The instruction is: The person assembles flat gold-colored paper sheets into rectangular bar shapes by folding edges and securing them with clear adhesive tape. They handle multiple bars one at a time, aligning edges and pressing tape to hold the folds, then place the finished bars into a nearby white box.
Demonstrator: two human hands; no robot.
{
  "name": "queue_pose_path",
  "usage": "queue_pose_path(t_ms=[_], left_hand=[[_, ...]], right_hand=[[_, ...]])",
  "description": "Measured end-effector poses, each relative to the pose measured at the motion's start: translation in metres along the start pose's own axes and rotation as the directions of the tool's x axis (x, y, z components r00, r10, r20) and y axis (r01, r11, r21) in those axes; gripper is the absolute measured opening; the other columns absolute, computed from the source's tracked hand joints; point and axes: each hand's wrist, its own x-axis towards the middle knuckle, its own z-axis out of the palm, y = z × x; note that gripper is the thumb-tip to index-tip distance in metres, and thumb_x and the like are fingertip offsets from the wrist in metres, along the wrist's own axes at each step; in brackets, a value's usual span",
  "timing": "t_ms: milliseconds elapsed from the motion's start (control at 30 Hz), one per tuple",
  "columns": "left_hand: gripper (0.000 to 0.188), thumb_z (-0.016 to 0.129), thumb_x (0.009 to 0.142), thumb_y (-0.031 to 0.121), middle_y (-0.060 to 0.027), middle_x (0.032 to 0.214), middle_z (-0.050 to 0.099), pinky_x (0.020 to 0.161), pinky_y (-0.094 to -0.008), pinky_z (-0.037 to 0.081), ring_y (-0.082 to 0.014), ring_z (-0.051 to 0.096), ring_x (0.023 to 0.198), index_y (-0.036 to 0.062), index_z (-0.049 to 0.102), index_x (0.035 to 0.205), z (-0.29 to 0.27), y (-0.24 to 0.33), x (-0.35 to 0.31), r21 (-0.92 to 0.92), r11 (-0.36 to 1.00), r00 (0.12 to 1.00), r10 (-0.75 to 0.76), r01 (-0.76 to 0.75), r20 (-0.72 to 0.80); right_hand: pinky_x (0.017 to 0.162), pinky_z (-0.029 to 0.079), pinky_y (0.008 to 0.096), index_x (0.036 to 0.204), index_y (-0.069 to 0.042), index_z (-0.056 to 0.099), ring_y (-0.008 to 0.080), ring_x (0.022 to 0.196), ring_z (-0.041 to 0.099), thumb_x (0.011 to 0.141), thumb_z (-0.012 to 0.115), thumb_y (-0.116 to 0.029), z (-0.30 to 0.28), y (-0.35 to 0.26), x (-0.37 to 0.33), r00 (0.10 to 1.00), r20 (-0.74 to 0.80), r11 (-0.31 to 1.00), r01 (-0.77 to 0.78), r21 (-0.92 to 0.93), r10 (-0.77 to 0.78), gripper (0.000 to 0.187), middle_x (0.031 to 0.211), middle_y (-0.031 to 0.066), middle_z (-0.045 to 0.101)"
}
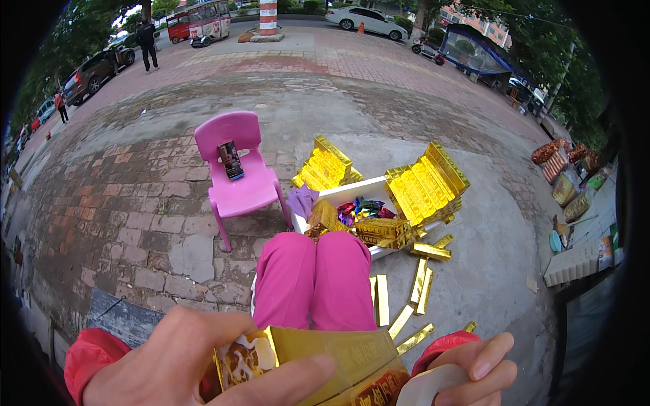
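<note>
Between 7 and 8 o'clock, our left grip [162, 365] is partly closed on the left end of the gold box [362, 350], back turned up, one finger stretched along the side. The box lies at 6 o'clock, nearer us than our knees [345, 284]; we judge it light, thin-walled, slick and easily dented, best held by its folded edges. Between 4 and 5 o'clock, our right grip [474, 371] curls nearly closed around a pale piece [430, 389] we cannot identify

Gold box [359, 353] — metallic sheen (seemingly card)
</note>
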Motion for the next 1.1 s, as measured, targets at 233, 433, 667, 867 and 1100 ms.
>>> queue_pose_path(t_ms=[233, 433, 667, 867, 1100], left_hand=[[0.089, 0.086, 0.075, 0.048, -0.0216, 0.121, 0.054, 0.092, -0.0411, 0.047, -0.0355, 0.056, 0.106, 0.0012, 0.051, 0.141, -0.001, -0.011, 0.003, 0.066, 0.997, 0.999, -0.039, 0.037, 0.032], [0.081, 0.082, 0.083, 0.041, -0.0195, 0.121, 0.054, 0.099, -0.0383, 0.045, -0.0314, 0.056, 0.112, 0.0034, 0.045, 0.144, 0.028, -0.095, 0.036, -0.122, 0.943, 0.951, -0.304, 0.309, 0.061], [0.081, 0.079, 0.087, 0.041, -0.0211, 0.124, 0.053, 0.103, -0.0392, 0.044, -0.0333, 0.054, 0.118, 0.0043, 0.042, 0.148, 0.055, -0.128, 0.043, -0.22, 0.931, 0.95, -0.253, 0.291, 0.185], [0.083, 0.081, 0.085, 0.037, -0.0186, 0.129, 0.052, 0.107, -0.0386, 0.041, -0.0311, 0.051, 0.124, 0.0042, 0.042, 0.15, 0.067, -0.144, 0.05, -0.295, 0.949, 0.976, -0.046, 0.109, 0.212], [0.084, 0.082, 0.085, 0.035, -0.0167, 0.133, 0.051, 0.109, -0.0381, 0.039, -0.0291, 0.05, 0.127, 0.0042, 0.041, 0.151, 0.077, -0.148, 0.05, -0.416, 0.907, 0.979, 0.026, 0.062, 0.203]], right_hand=[[0.091, 0.034, 0.0449, 0.105, -0.026, 0.062, 0.0177, 0.086, 0.048, 0.071, 0.085, -0.039, -0.024, 0.029, 0.015, 0.93, 0.306, 0.972, -0.155, -0.174, 0.203, 0.044, 0.076, -0.0075, 0.045], [0.092, 0.04, 0.0441, 0.129, -0.005, 0.051, 0.03, 0.104, 0.05, 0.063, 0.094, -0.044, 0.003, 0.055, -0.009, 0.706, 0.461, 0.836, -0.374, -0.401, 0.537, 0.088, 0.116, 0.012, 0.055], [0.095, 0.041, 0.0458, 0.131, 0.0, 0.047, 0.0344, 0.108, 0.052, 0.073, 0.087, -0.053, 0.04, 0.077, -0.048, 0.571, 0.483, 0.747, -0.51, -0.426, 0.664, 0.088, 0.118, 0.0191, 0.056], [0.093, 0.042, 0.0407, 0.131, -0.001, 0.047, 0.0252, 0.102, 0.051, 0.077, 0.086, -0.052, 0.035, 0.087, -0.073, 0.166, 0.562, 0.255, -0.964, -0.082, 0.81, 0.085, 0.108, 0.0126, 0.055], [0.084, 0.045, 0.0328, 0.132, -0.001, 0.045, 0.0162, 0.09, 0.051, 0.08, 0.085, -0.05, 0.036, 0.096, -0.092, 0.457, 0.383, 0.534, -0.837, -0.12, 0.803, 0.082, 0.104, 0.0064, 0.054]])
